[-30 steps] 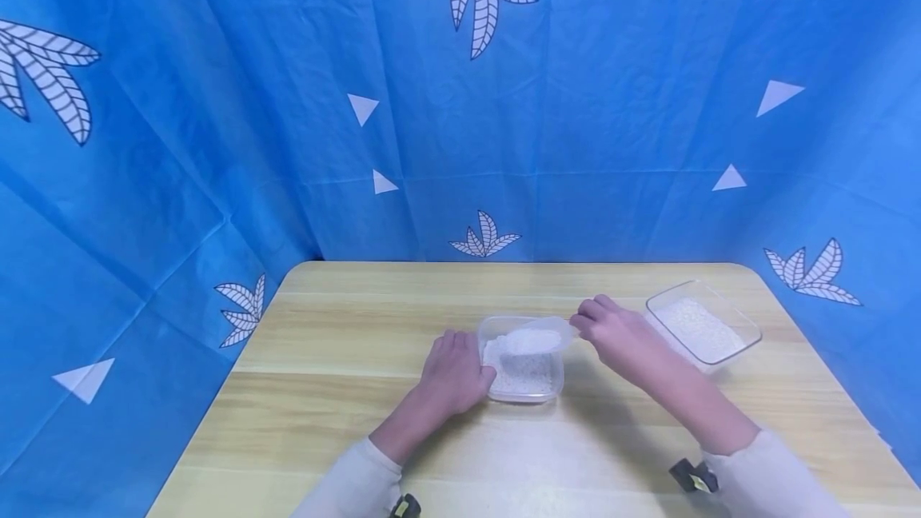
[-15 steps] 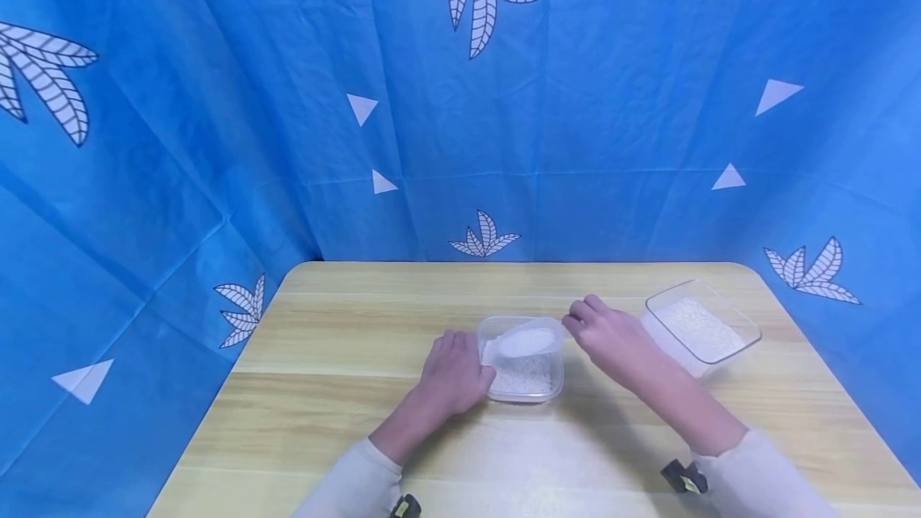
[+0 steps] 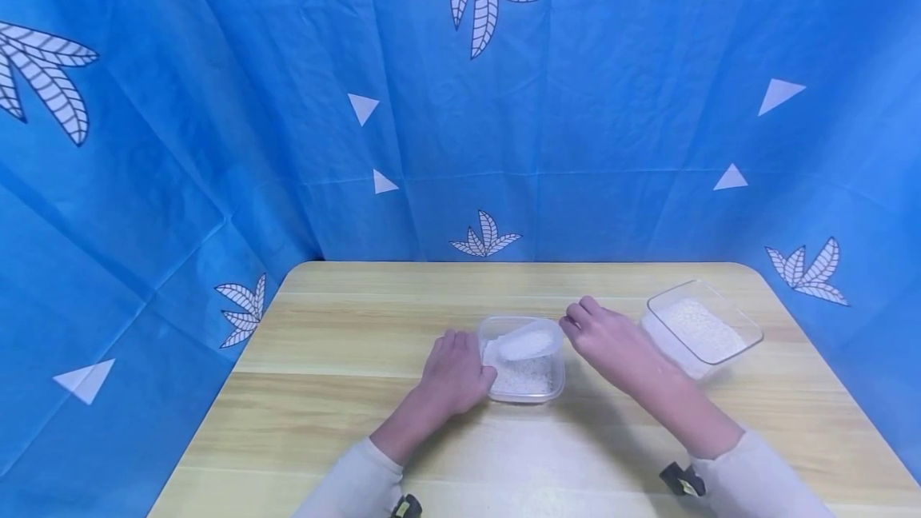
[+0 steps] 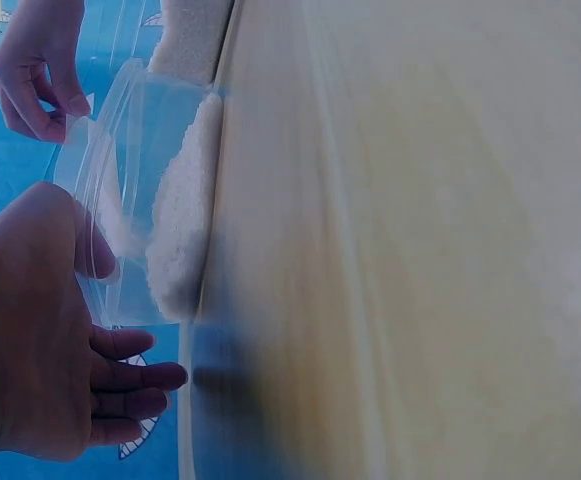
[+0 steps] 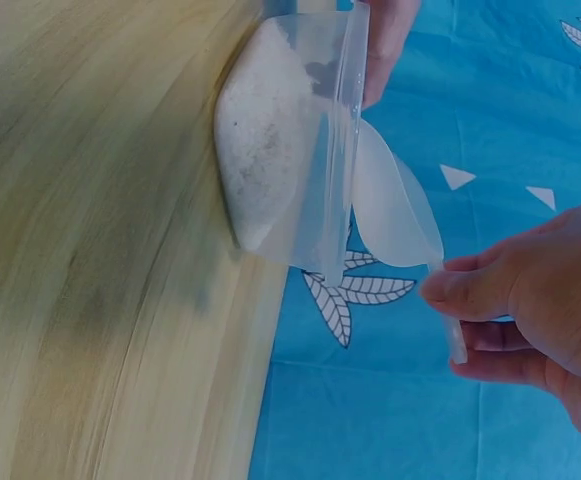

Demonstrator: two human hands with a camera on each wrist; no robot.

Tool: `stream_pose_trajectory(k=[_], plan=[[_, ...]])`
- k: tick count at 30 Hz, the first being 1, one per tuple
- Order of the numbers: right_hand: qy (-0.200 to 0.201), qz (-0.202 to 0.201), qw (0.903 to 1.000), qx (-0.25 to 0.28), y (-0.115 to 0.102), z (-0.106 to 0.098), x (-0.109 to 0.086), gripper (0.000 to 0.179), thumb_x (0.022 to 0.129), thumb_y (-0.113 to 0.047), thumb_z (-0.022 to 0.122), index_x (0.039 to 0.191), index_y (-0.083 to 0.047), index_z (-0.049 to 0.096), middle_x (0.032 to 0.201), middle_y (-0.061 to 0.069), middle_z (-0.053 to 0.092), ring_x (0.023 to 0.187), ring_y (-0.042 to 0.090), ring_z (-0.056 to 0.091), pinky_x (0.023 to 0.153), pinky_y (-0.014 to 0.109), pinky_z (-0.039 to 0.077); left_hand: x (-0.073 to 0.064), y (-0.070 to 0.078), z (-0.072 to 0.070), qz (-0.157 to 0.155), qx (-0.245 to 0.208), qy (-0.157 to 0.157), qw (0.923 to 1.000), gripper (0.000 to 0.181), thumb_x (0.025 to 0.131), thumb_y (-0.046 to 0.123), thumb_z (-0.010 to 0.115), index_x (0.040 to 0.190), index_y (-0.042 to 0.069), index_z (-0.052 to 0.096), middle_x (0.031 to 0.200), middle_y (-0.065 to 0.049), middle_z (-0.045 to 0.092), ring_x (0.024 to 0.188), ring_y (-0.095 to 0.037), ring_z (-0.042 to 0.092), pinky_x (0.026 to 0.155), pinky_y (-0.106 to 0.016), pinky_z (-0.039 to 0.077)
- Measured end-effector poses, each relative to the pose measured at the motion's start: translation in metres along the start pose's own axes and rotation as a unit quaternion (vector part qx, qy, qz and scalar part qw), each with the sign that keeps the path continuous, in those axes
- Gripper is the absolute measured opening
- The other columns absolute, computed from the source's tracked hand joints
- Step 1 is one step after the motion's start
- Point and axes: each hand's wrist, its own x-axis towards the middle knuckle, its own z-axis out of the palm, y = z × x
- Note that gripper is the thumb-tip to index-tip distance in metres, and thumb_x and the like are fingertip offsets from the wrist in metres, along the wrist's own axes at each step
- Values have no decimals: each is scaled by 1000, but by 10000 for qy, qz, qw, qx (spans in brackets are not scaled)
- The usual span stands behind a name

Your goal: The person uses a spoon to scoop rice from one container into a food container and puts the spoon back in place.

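Note:
A clear plastic container (image 3: 524, 400) stands mid-table, holding white grains (image 5: 265, 135) that look like rice. My left hand (image 3: 455, 370) grips its left wall, the thumb over the rim and the other fingers outside. With my right hand (image 3: 612, 342) I pinch the short handle of a translucent white scoop (image 5: 395, 205). In the head view the scoop's bowl is over the container, tilted toward the left, with white grains in it. The right wrist view shows the bowl's underside at the container's rim.
At the right of the wooden table (image 3: 324, 422) stands a clear rectangular container (image 3: 735, 318) with more white grains, behind my right forearm. A blue curtain (image 3: 612, 102) with leaf prints hangs behind and beside the table.
My right hand has shifted slightly left with the scoop, bringing its bowl a little further over the container. My left hand and both containers stay in place.

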Motion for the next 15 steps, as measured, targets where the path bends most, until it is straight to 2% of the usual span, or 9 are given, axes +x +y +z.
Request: stream_pose_trajectory(k=[8, 15], plan=[[-28, -163, 9996, -238, -1, 0, 0, 23, 80, 12, 68, 100, 0, 74, 94, 10, 67, 84, 23, 58, 59, 23, 52, 0, 2, -2, -36, 8, -30, 10000, 38, 91, 38, 48, 104, 3, 55, 94, -7, 53, 91, -23, 44, 93, -41, 43], [150, -307, 9989, -313, 0, 1, 2, 23, 83, 10, 63, 101, 2, 75, 94, 11, 67, 84, 24, 59, 62, 24, 54, 0, 2, -2, -74, 1, -55, 10000, 38, 90, 38, 48, 104, 3, 55, 95, -7, 52, 92, -22, 44, 93, -40, 43]])
